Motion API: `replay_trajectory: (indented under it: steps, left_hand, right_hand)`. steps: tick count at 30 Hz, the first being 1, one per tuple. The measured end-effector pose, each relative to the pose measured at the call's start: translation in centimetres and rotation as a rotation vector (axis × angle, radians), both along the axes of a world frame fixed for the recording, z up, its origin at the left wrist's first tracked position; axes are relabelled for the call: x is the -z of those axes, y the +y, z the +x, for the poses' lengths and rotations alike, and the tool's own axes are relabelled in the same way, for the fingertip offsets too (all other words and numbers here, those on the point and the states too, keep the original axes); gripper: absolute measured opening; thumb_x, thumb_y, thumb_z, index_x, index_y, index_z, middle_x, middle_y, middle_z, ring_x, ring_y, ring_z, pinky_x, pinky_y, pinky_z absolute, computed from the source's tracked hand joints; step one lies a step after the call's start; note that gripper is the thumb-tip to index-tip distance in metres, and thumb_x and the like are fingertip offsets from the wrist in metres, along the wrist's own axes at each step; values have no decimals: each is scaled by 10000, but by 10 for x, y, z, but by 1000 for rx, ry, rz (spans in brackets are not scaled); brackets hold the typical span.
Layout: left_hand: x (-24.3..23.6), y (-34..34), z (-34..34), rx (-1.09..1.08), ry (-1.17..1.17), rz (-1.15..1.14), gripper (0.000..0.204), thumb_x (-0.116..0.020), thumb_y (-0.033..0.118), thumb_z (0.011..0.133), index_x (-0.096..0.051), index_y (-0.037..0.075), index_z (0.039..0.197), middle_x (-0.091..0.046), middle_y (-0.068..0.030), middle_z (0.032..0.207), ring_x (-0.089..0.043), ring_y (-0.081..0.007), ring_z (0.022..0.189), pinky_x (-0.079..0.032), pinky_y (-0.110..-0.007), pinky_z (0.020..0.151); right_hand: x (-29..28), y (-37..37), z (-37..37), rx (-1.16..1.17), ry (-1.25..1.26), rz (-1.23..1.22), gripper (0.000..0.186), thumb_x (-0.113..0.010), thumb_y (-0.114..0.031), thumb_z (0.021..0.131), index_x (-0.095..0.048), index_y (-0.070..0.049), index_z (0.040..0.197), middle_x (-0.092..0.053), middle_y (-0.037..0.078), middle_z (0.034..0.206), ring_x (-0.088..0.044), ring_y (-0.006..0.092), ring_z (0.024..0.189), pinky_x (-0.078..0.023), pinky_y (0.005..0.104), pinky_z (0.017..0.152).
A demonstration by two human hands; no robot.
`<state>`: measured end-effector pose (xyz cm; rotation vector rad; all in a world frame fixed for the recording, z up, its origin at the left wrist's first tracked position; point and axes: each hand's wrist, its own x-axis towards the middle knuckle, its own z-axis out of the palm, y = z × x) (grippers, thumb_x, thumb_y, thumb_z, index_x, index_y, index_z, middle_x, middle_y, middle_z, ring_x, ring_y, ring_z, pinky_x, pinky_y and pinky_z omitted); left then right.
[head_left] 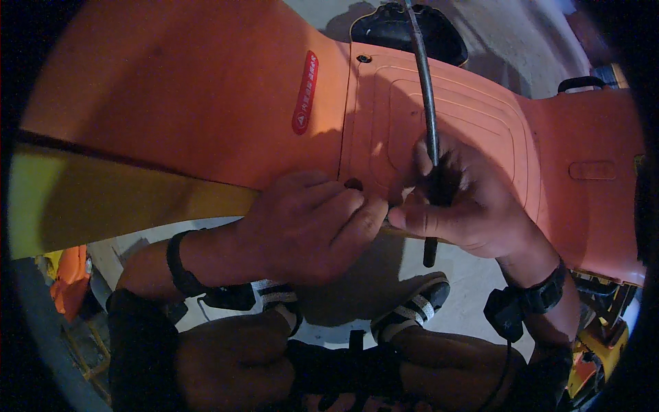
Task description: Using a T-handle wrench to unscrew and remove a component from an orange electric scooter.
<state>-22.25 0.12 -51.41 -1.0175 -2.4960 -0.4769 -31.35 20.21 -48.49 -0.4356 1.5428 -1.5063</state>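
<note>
- a large orange shell [192, 89] spans my view from the left to the right, its surface partly in shadow.
- below and beyond it i see the pale grey floor [494, 295], under the wearer's knees.
- on the shell, right of a seam, a panel [473, 113] carries nested, rounded outlines; the hands work at its near edge.
- a yellow band [130, 199] borders the shell at lower left, tapering toward the left hand.
- the left hand [319, 223], fingers curled, brings its thumb and index tips together near the seam; i cannot tell what, if anything, they pinch.
- the right hand [470, 199] wraps its fingers around a dark rod [424, 82], thumb reaching to just beside the left fingertips.
- that rod runs from the upper edge of my picture, over the panel and through the right grip, its dark lower end showing below the palm.
- past the far edge lies a black object [412, 34], its kind unclear to me.
- striped shoes [415, 305] stand on the floor.
- a red label [306, 93] sits left of the seam.
- smallest, a dark hole [353, 184] shows just above the left fingers.
</note>
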Motion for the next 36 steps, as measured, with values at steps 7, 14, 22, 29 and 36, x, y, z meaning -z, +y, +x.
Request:
replay_trajectory:
  steps: [7,14,22,29,36]
  left_hand:
    - [-6,-1,0,-13,-10,-61,332,-597,126,649,-583,-4,955,-549,-53,762,-580,-145,615,-470,-274,510]
    - [4,-2,-1,3,40,-7,344,-598,119,643,-585,-7,963,-552,-52,765,-586,-145,632,-477,-273,524]
    - [2,-2,0,14,-10,-28,346,-594,116,646,-584,-10,969,-550,-48,759,-588,-144,632,-482,-276,532]
    - [0,-1,-2,7,-2,17,335,-582,110,652,-585,-5,967,-544,-44,750,-578,-135,621,-469,-274,517]
    - [1,-2,0,9,-11,-5,323,-582,112,647,-590,-8,947,-540,-40,739,-572,-128,611,-464,-267,515]
  right_hand:
    - [6,2,1,-26,109,83,312,-738,-113,784,-428,-94,821,-475,-61,734,-453,22,676,-350,183,582]
    - [2,3,-3,-55,66,96,282,-733,-76,776,-456,-67,834,-471,-55,724,-495,28,712,-392,179,620]
    - [9,1,0,60,-21,-9,454,-743,78,680,-379,-77,904,-490,-15,746,-555,63,674,-423,178,560]
    - [7,1,-3,-4,25,-42,517,-763,102,633,-375,-85,918,-552,21,794,-568,75,695,-449,195,586]
    - [-6,-6,-1,71,-105,55,440,-762,36,676,-451,-59,973,-572,11,825,-563,90,808,-469,224,688]
